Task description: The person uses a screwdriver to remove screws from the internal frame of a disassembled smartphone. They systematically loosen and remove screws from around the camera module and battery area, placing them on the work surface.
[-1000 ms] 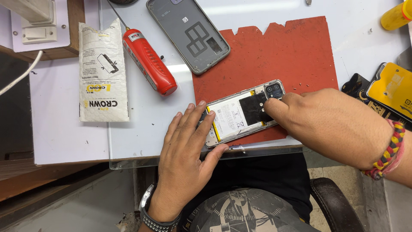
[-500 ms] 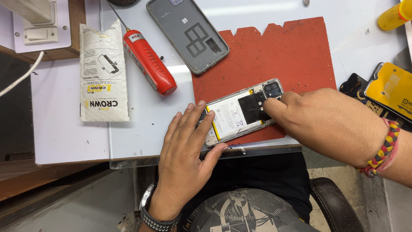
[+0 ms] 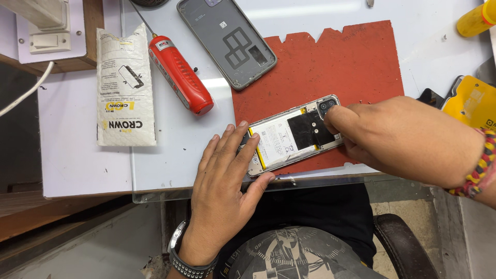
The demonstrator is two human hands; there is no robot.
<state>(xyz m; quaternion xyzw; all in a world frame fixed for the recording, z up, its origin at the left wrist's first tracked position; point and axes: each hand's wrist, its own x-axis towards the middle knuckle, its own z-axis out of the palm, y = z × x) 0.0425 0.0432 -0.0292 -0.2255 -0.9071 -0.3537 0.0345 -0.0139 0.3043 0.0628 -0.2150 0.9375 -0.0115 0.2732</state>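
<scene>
We are still pinning the opened phone [image 3: 292, 135] on the red mat [image 3: 330, 67] with our left hand [image 3: 227, 181] lying flat, fingers spread, while our right hand [image 3: 403, 139] keeps its fingers bunched at the camera corner (hardly anything has moved).

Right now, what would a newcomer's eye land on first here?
The opened phone, back off and battery showing, lies on the red mat at the bench's near edge. The left hand lies flat on its lower end and the right hand has fingertips at the camera corner. Behind, the grey back cover lies beside a red-handled tool.
</scene>
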